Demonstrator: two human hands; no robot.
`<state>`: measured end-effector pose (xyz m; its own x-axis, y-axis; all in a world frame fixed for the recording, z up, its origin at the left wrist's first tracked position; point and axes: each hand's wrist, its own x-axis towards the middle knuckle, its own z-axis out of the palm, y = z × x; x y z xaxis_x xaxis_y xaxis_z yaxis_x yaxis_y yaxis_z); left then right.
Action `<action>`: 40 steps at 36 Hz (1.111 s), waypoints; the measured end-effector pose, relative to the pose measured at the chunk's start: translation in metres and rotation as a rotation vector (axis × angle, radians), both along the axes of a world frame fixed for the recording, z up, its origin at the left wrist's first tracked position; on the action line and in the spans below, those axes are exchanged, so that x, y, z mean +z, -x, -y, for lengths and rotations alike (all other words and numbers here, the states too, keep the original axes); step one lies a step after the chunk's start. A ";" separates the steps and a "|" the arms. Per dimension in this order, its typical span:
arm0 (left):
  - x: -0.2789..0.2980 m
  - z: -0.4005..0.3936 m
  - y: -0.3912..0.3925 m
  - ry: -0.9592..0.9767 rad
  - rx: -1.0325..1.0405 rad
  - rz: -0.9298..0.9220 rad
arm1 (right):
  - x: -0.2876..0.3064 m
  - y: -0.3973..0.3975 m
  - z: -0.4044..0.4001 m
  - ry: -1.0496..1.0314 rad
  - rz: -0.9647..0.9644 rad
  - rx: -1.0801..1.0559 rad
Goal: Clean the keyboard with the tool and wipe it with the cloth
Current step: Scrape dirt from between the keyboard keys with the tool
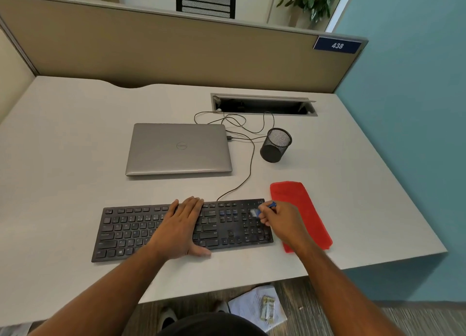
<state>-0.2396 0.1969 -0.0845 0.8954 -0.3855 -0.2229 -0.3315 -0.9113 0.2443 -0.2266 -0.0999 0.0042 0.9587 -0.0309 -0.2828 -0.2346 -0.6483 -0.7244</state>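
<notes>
Step in hand, as judged: the brushing stage, with wiping not yet begun. Keyboard (161, 231): black, full-size, lying flat on the desk (75, 139) under both hands, its cord running away from the hands toward the cable slot (263, 105). Left hand (180, 228): laid flat across the middle of the keys, fingers straight and together, thumb at the near edge; it grasps nothing and seems to steady the board. Right hand (282, 218): fingers curled, pinching a small blue-handled brush (262, 209), whose pale bristles sit blurred on the upper number-pad keys just left of the fingertips. Cloth (302, 213): red, folded long, flat on the desk directly under and beyond the right hand, beside the keyboard's right end; whether it touches that end cannot be told. Next move, as judged: short strokes of the bristles along the rows, working leftward toward the left hand, which must lift or shift to uncover the keys it hides; afterwards the brush wants setting down so the cloth can be taken up. Other items: closed grey laptop (179, 149) well beyond the left hand; black mesh cup (276, 145) beyond the right hand; loose cable (248, 164) between the two. In the way: only the left hand's own cover over the centre keys, and the right forearm lying over the cloth
</notes>
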 end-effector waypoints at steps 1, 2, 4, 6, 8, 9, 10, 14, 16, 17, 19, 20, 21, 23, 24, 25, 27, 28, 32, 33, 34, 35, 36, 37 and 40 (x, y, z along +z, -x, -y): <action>0.000 0.000 0.000 -0.004 -0.002 -0.003 | -0.002 0.000 0.000 0.023 -0.018 0.009; 0.000 0.000 0.000 -0.006 -0.004 -0.005 | -0.003 0.002 -0.001 0.023 -0.052 0.023; -0.001 0.000 0.000 0.004 -0.001 -0.003 | -0.006 0.005 -0.001 0.059 -0.113 0.063; -0.001 0.000 0.000 0.007 0.001 0.002 | -0.007 0.007 0.002 0.147 -0.156 0.138; 0.000 0.000 0.000 -0.001 -0.001 -0.005 | -0.009 0.008 0.007 0.189 -0.190 0.178; 0.000 0.001 0.000 -0.001 0.001 -0.005 | -0.009 0.007 0.009 0.177 -0.191 0.174; 0.000 0.001 0.000 -0.001 0.003 -0.005 | -0.009 0.007 0.011 0.138 -0.178 0.147; 0.000 0.000 0.000 -0.010 0.006 -0.008 | -0.007 0.002 0.013 0.006 0.033 -0.037; 0.000 0.000 0.000 -0.018 0.003 -0.010 | -0.010 0.003 0.013 0.023 0.044 -0.036; 0.000 0.000 0.000 -0.020 0.000 -0.009 | -0.011 0.004 0.013 0.036 0.013 -0.012; 0.000 0.000 0.000 -0.015 -0.001 -0.007 | -0.014 0.006 0.014 0.093 -0.042 0.039; 0.000 0.000 0.000 -0.013 0.000 -0.005 | -0.014 0.006 0.016 0.136 -0.066 0.071; 0.000 0.000 -0.001 -0.013 0.000 -0.005 | -0.013 0.005 0.018 0.185 -0.106 0.106; 0.000 0.001 0.000 -0.019 -0.001 -0.005 | -0.012 0.005 0.021 0.257 -0.195 0.171; 0.000 0.001 0.000 -0.021 0.000 -0.005 | -0.011 0.005 0.021 0.262 -0.206 0.184; 0.000 0.001 0.000 -0.020 0.000 -0.007 | -0.009 0.003 0.021 0.248 -0.190 0.173; 0.001 0.001 0.000 -0.017 0.002 -0.005 | -0.004 -0.001 0.018 0.189 -0.086 0.108; 0.001 0.001 0.000 -0.016 0.001 -0.002 | -0.001 -0.003 0.016 0.168 -0.015 0.077; -0.001 0.000 0.000 -0.001 0.003 -0.005 | -0.001 -0.003 0.006 0.148 0.022 0.060; 0.000 0.000 0.000 -0.004 0.002 -0.007 | -0.003 -0.001 0.004 0.153 0.001 0.062; 0.000 0.000 0.000 -0.009 0.000 -0.010 | -0.005 0.002 0.004 0.172 -0.011 0.064; 0.000 0.001 0.000 -0.011 0.002 -0.008 | -0.006 0.005 0.003 0.209 -0.021 0.074; 0.001 0.001 0.000 -0.011 0.003 -0.004 | -0.006 0.007 0.003 0.252 -0.029 0.089; 0.001 0.001 0.000 -0.012 0.003 -0.002 | -0.006 0.009 0.003 0.292 -0.043 0.107; 0.001 0.001 0.001 -0.013 0.001 0.000 | -0.005 0.014 0.007 0.373 -0.124 0.174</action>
